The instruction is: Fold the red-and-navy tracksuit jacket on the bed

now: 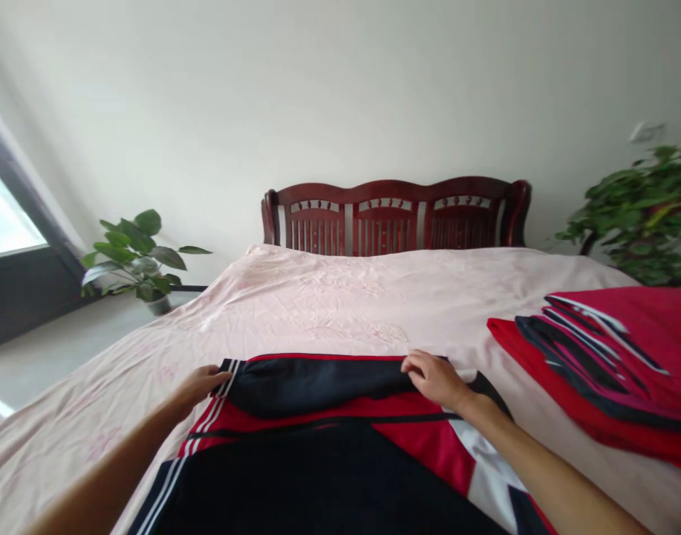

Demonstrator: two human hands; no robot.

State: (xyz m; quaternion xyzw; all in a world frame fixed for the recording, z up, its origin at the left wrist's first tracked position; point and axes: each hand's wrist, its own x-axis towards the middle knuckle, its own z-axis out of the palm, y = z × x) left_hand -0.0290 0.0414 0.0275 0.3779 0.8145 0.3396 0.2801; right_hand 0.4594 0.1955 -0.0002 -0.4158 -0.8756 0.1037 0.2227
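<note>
A navy, red and white track jacket lies folded across the bed in front of me, with white stripes down its left edge. A navy section is laid sideways along its far edge. My left hand is closed on the far left corner, where the stripes run, thumb and fingers pinching the cloth. On the far edge, toward the right, my right hand has its fingers curled onto the navy fabric. Its fingertips are partly hidden. The right forearm passes over the white and red panels.
A pale pink floral sheet covers the bed. To the right sits a stack of folded red and dark clothes. A dark wooden headboard stands at the back, with leafy plants on the left and the right.
</note>
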